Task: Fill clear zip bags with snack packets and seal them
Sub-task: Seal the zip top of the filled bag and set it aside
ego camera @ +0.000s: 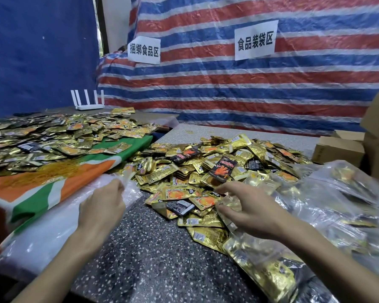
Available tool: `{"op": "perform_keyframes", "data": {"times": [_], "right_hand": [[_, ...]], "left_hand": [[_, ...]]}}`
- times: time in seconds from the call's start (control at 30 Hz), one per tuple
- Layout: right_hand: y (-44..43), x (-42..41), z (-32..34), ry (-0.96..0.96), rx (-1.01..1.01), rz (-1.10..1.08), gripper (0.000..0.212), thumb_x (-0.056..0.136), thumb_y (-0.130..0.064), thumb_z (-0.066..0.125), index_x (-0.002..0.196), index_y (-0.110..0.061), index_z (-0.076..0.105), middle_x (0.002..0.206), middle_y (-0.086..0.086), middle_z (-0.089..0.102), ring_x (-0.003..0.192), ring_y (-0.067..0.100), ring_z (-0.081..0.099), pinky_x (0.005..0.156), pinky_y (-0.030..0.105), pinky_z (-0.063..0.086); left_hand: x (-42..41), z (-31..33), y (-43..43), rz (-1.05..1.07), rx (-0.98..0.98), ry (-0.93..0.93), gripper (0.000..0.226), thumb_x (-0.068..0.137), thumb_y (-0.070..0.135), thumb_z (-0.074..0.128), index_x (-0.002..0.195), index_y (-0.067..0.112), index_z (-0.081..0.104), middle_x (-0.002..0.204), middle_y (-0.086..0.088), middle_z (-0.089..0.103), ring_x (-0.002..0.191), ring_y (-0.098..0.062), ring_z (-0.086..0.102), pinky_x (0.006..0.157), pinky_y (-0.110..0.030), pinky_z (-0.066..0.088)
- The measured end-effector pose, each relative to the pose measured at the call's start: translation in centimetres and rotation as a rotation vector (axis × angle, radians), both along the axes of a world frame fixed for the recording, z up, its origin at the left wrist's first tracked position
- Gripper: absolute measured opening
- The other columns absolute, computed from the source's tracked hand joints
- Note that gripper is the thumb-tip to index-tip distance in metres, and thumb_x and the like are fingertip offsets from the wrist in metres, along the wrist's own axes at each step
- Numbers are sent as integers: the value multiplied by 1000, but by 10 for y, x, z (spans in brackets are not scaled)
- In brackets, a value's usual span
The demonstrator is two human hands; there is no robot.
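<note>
Well under way, far from done. Filled bags (341, 193) are heaped at right. A big loose pile of packets (206, 162) on the table (151, 248) is left to pack. Left hand (103, 206) pinches the top edge of the empty bags (53, 228) stacked at left. Right hand (247, 212) is half-curled over the mouth of a packed bag (263, 267) lying beside the pile. It touches the bag; whether it grips, cannot tell.

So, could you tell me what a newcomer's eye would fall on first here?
The big glittering heap of gold snack packets in the middle of the speckled table grabs you first, with a second spread on the green-and-orange cloth at left. Behind hangs a red, white and blue striped tarp bearing two white signs. Nearest, the left hand grips a clear bag.
</note>
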State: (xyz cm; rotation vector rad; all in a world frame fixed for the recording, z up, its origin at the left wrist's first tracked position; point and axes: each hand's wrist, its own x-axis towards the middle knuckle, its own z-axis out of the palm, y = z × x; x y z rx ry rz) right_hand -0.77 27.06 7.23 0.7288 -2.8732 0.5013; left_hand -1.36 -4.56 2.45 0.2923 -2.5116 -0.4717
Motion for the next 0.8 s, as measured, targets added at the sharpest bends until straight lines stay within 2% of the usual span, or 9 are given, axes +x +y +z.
{"op": "perform_keyframes", "data": {"times": [0.1,0.2,0.27,0.37,0.43,0.5,0.6,0.67,0.8], "right_hand": [[0,2,-2,40,-130,69,63,96,-38,61,151,-33,32,151,-14,41,131,-2,40,115,30,35],[0,5,1,111,-224,119,81,91,-32,69,155,-38,19,156,-15,32,137,-2,34,118,28,28],[1,8,5,140,-222,173,87,89,-34,71,157,-34,17,160,-13,26,143,0,27,119,27,23],[8,14,10,90,-227,225,53,90,-35,71,140,-26,54,139,-9,57,126,-1,49,107,28,41],[12,18,12,-66,-300,223,15,92,-28,70,104,-21,76,96,-8,74,88,6,67,80,34,56],[14,23,13,-211,-426,204,10,92,-20,70,87,-16,78,77,3,74,69,18,68,66,38,56],[17,28,13,-411,-603,160,10,89,-7,71,81,-5,76,69,8,73,59,17,63,53,26,50],[18,30,12,-487,-705,119,10,87,-2,71,78,2,74,65,6,71,57,13,61,49,21,48],[16,37,12,-541,-814,67,11,84,-5,74,75,2,75,65,7,71,55,13,61,46,21,47]], "left_hand": [[12,19,26,-263,47,101,28,95,-1,45,103,23,57,99,5,71,86,-23,67,74,-44,57],[26,39,48,-566,199,73,37,92,-7,47,97,27,62,90,14,69,84,-3,66,71,-24,55],[35,50,63,-747,292,-19,38,90,-11,49,88,24,65,82,11,70,83,-5,67,69,-14,49],[42,55,77,-916,422,-111,34,87,-17,48,83,11,66,80,-3,70,76,-15,67,69,-20,52],[40,55,81,-926,508,-108,31,87,-19,48,86,6,67,80,-8,70,73,-18,67,68,-25,54],[36,52,84,-898,598,-88,29,90,-18,49,90,5,66,78,-9,72,72,-19,69,66,-25,55],[35,44,94,-805,643,-53,24,93,-4,61,106,16,63,96,1,73,92,-9,69,75,-23,57],[41,35,102,-643,417,150,25,90,20,70,112,24,59,110,13,62,104,1,59,87,-20,51],[66,23,121,-643,355,343,20,84,51,60,80,32,56,79,16,58,78,-4,57,69,-13,43]]}}
